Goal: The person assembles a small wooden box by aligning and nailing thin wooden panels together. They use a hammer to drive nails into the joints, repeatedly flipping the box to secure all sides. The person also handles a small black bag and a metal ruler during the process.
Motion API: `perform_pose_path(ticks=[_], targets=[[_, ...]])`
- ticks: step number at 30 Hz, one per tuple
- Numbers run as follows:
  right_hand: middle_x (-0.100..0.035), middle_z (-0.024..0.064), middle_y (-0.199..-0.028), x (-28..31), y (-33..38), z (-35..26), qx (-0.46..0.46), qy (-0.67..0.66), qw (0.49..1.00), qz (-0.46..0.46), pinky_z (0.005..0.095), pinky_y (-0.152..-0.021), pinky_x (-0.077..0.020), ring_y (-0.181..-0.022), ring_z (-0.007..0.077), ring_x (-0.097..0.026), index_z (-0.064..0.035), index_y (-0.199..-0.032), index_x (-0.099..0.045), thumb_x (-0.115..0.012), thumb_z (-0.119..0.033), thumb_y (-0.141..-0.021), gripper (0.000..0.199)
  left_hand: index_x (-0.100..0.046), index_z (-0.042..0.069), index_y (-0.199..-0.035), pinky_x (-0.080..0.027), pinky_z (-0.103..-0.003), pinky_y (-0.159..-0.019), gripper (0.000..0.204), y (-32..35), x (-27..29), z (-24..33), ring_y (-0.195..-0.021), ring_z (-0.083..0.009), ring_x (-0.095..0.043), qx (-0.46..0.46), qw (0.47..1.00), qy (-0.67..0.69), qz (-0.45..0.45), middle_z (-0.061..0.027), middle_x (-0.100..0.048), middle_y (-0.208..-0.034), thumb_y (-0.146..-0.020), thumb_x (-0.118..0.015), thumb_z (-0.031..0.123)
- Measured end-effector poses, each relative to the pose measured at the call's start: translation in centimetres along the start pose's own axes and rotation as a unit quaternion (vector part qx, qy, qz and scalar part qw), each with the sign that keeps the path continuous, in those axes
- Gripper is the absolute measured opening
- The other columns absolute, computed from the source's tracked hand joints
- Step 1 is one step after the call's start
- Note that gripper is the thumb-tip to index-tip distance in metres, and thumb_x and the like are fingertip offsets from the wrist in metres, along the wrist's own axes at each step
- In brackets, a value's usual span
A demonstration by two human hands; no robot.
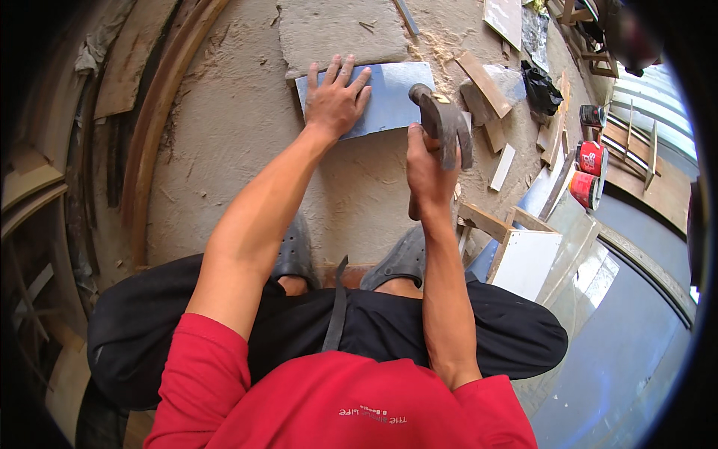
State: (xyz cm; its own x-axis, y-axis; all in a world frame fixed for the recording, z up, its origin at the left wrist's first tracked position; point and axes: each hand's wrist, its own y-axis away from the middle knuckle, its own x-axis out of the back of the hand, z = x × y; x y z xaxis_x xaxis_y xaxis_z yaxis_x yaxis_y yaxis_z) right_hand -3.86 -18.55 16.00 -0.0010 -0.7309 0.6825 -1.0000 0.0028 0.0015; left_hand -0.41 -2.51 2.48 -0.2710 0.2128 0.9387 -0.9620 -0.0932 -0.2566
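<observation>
A light blue rectangular board (396,90) lies in front of me, its far edge against a rough, dusty slab (329,30). My left hand (336,101) rests flat on the left part of the board, fingers spread and pointing away from me. In my right hand (434,176) is a claw hammer (446,123), the fingers wrapped round its handle. The dark metal head is raised near the board's right end, with the claw curving toward me. Part of the handle is hidden by the hand. Whether the hammer touches the board I cannot tell.
Wood offcuts (485,82) and a black plastic bag (540,88) lie to the right. Nearer me stands a white-sided wooden box (523,262). Red cans (591,159) stand farther right, beside a large glossy sheet (621,337). Long boards (161,112) line the left side.
</observation>
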Motion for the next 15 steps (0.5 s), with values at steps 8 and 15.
perform_pose_path(ticks=[8,15], targets=[[-0.066,0.0145,-0.071,-1.1,0.8,2.8,-0.092,0.039,0.991,-0.089,0.0437,-0.068,-0.0487,-0.069,0.0335,-0.065,-0.0005,-0.09,-0.067,-0.055,-0.02,-0.092,0.023,-0.058,0.031,-0.137,-0.019,-0.055,-0.116,0.041,0.1,0.1,0.0,-0.14,-0.0256,-0.041,-0.002,1.0,0.01,-0.005,-0.0051,-0.049,-0.148,-0.099,-0.047,0.044],[-0.069,0.0207,-0.091,-1.6,2.8,1.3,-0.081,0.005,0.996,-0.021,0.0427,-0.073,-0.0502,-0.081,0.0317,-0.067,-0.0013,-0.111,-0.064,-0.056,-0.021,-0.091,0.03,-0.058,0.031,-0.137,-0.02,-0.054,-0.116,0.041,0.0,0.1,0.0,-0.14,-0.0247,-0.041,0.0,1.0,0.008,-0.006,-0.0049,-0.049,-0.148,-0.099,-0.048,0.044]])
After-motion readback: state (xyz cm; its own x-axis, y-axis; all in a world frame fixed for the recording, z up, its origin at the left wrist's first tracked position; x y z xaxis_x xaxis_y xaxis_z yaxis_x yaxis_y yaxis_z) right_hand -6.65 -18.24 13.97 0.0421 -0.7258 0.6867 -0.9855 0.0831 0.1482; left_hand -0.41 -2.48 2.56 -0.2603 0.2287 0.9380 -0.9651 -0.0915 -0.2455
